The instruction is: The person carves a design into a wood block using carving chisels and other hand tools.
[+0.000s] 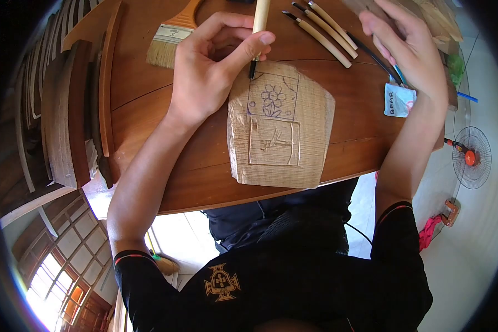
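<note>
Left hand fingers are clamped on a carving tool, tip touching the wood block beneath them. Right hand fingers lie together on the tabletop; I cannot tell whether they grip anything.

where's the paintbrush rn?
Head view, top left of the table: the paintbrush lies just beyond the hand holding a carving tool, left of the wood block.

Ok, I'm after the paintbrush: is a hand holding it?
No, the paintbrush lies free on the table beside the left hand, which grips a carving tool.
</note>
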Action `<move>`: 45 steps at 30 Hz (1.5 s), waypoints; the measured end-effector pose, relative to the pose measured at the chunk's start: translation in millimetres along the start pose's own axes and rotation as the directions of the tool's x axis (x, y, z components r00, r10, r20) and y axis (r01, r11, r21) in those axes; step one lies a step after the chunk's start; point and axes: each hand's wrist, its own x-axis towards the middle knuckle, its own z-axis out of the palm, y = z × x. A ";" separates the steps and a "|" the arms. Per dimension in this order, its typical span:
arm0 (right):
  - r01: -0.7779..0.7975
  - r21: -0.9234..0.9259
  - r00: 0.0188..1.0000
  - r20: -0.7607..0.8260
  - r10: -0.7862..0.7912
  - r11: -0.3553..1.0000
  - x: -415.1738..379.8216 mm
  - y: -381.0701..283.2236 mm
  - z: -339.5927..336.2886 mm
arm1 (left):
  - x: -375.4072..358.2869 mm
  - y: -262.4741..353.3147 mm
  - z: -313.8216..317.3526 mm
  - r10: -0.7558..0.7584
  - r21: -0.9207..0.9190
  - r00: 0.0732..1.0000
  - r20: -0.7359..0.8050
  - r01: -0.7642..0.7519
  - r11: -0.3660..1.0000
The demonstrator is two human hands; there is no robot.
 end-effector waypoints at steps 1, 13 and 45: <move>-0.004 -0.010 1.000 0.016 0.004 1.000 0.9 -1.2 0.0 | 0.4 -0.6 -0.3 0.002 0.006 1.000 -0.008 -0.002 1.000; -0.133 0.160 0.991 0.020 0.132 0.978 7.0 2.5 10.5 | -6.0 3.3 7.3 -0.017 0.179 0.996 -0.091 0.033 0.983; -0.065 -0.068 0.983 0.168 0.076 0.996 10.1 1.6 -3.6 | -6.5 4.9 6.0 -0.052 0.274 0.995 -0.087 0.074 0.959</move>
